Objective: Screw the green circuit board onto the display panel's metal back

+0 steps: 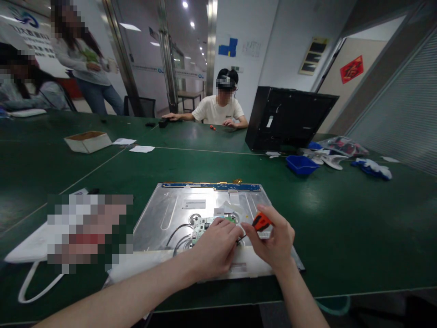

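A silver display panel (180,196) lies back side up in front of me, with a blue circuit strip (211,187) along its far edge. On its middle sits a green-white circuit board (200,228) with black cables (177,234) running off its left side. My right hand (273,237) grips a screwdriver (261,222) by its orange and black handle, the shaft slanting down left toward the board. Over the board's right part, my left hand (218,246) is closed beside the shaft. Its fingertips, and whatever they hold, are hidden, as is the screwdriver's tip.
A white bag (34,241), partly blurred, lies left of the panel. Farther off are an open box (88,142), a blue tray (302,165), a large black monitor casing (290,118) and gloves (372,167). A person (220,109) sits across the table (351,228).
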The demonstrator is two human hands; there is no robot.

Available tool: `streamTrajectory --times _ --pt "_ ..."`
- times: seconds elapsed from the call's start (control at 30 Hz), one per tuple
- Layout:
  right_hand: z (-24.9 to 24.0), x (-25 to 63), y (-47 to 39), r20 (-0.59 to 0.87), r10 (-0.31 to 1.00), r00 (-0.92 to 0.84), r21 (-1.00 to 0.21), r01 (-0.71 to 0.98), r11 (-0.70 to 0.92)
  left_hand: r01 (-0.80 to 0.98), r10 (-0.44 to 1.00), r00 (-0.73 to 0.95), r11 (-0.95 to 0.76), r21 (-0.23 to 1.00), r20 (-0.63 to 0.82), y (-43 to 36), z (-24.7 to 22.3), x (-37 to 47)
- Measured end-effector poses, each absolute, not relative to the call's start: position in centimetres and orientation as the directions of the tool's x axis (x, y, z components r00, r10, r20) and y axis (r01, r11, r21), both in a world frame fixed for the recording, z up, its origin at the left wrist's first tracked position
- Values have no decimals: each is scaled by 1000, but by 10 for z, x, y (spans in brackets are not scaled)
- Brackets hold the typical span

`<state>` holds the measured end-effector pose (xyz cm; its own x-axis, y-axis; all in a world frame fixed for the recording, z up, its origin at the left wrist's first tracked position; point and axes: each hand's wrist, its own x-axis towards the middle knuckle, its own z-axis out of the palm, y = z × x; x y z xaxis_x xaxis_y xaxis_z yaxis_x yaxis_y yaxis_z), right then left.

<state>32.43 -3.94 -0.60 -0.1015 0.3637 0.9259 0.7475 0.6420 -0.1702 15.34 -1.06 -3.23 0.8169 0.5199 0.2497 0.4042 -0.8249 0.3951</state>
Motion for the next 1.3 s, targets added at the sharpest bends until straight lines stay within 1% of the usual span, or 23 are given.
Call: streamTrajectory --times 0.13,0.2,0.37,0.5,0.6,0.77,0.9,1.0,1.07,1.2,1.3 --pt "-5 325 -43 889 446 -103 -255 698 669 413 519 825 -825 386 224 -11 -30 154" --pt "-5 325 -44 882 460 -103 -279 672 685 418 522 824 -822 386 219 -11 -29 154" --pt "-5 324 -42 885 456 -95 -272 687 673 423 526 820 -823 379 227 -11 -30 154" --pt "-6 324 -40 916 391 -93 -210 720 662 417 524 819 -823 385 234 -11 -30 154" --pt "-6 324 -38 927 365 -89 -194 720 666 419 524 820 -824 381 231 -11 -30 154" --pt "-7 325 -40 912 400 -91 -221 714 665 429 528 817 -825 369 231 -11 -29 154" --pt "-9 327 -43 882 462 -92 -294 658 693 422 521 826 -824 378 214 -11 -29 154" --pt "-9 326 -44 875 480 -66 -328 648 687 414 517 828 -825 384 218 -10 -29 154" --pt "-9 326 -43 883 465 -59 -315 660 682 414 521 822 -824 387 229 -11 -30 154" --pt "-7 325 -40 913 401 -76 -239 696 677 412 520 822 -824 390 230 -11 -30 154" --pt "-6 326 -40 922 378 -86 -208 712 671 411 519 824 -824 391 227 -11 -30 153"
